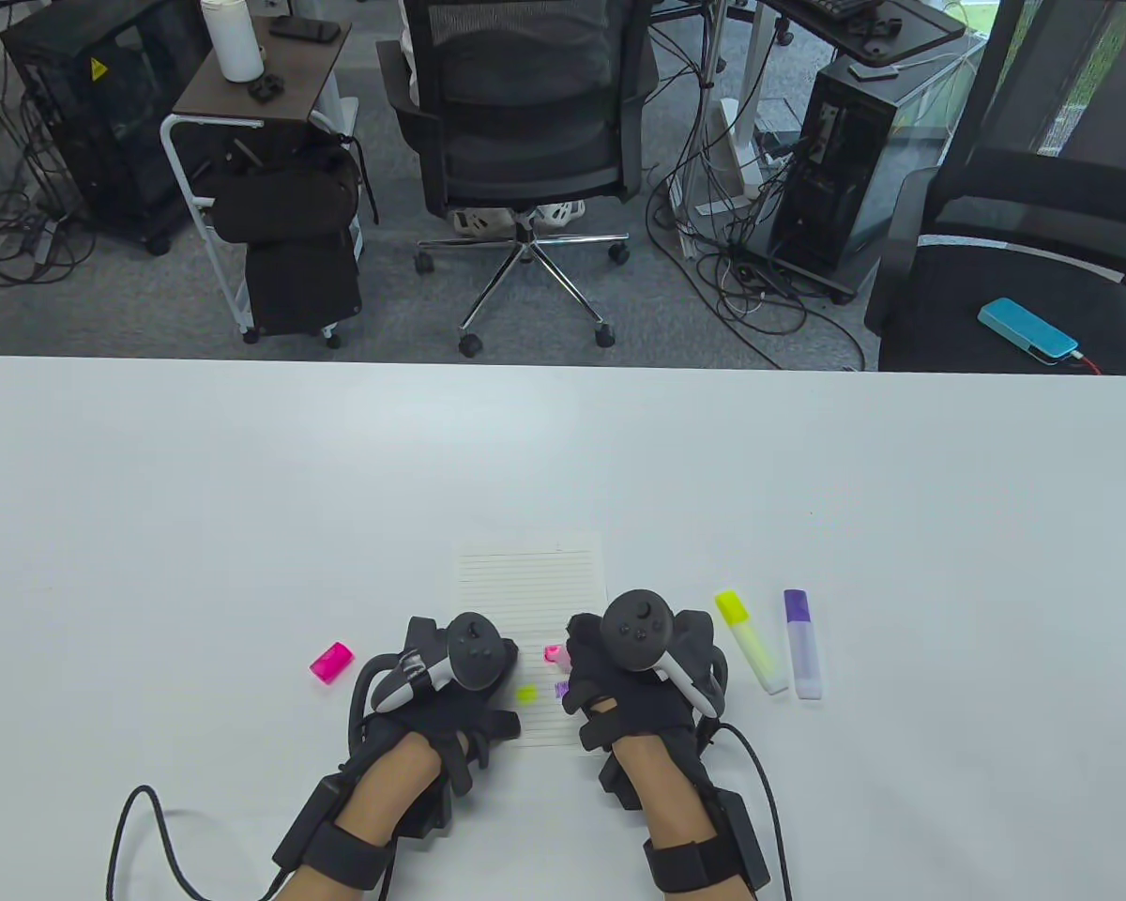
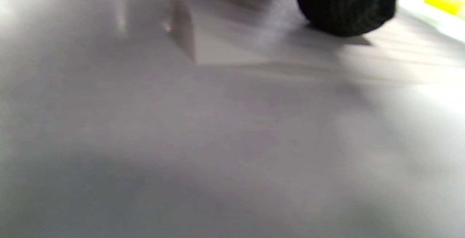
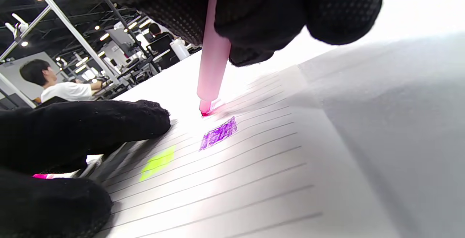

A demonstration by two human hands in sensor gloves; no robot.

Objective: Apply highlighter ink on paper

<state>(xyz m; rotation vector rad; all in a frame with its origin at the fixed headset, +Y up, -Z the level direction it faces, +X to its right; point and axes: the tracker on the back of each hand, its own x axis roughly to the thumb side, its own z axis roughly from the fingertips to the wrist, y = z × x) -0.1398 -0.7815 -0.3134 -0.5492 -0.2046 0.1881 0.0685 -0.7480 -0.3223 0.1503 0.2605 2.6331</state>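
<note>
Now, from above, the lined paper lies on the white table, the right hand clenched round a pink highlighter over it, the left hand resting flat on its near-left edge; a pink cap lies left of the paper, yellow and purple highlighters to its right. Left wrist: blur, one fingertip on paper. Right wrist: the pink tip touches the paper just beyond a purple patch, a yellow patch alongside

The right hand wears matt, dimpled black knit cloth; the pink highlighter it grips is smooth translucent plastic, over matt ruled paper on a smooth white worktop.
</note>
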